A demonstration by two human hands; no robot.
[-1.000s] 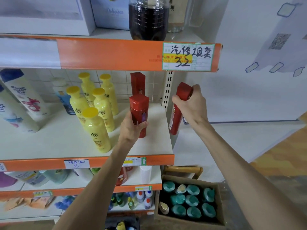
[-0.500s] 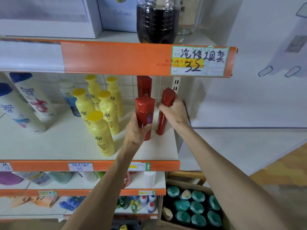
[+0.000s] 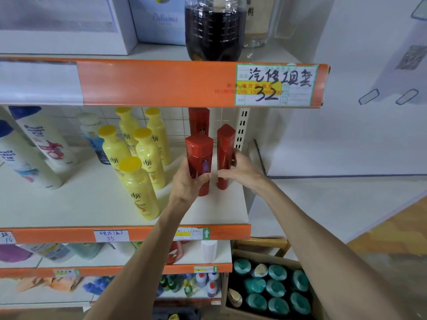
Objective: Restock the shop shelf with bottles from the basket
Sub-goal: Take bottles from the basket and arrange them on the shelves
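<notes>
Your left hand (image 3: 187, 181) is curled round the lower half of the front red bottle (image 3: 199, 153), thumb across its face and fingers wrapped behind. Your right hand (image 3: 242, 168) grips the right red bottle (image 3: 225, 144) from the side, fingers closed round its back and thumb reaching across the front. Both bottles stand upright on the shelf (image 3: 219, 211), just beside each other near its right edge. A third red bottle (image 3: 198, 121) stands behind them at the back edge, and yellow bottles (image 3: 138, 185) stand to their left. Below the shelf's right end, the box (image 3: 265, 257) holds teal-capped bottles (image 3: 275, 288).
</notes>
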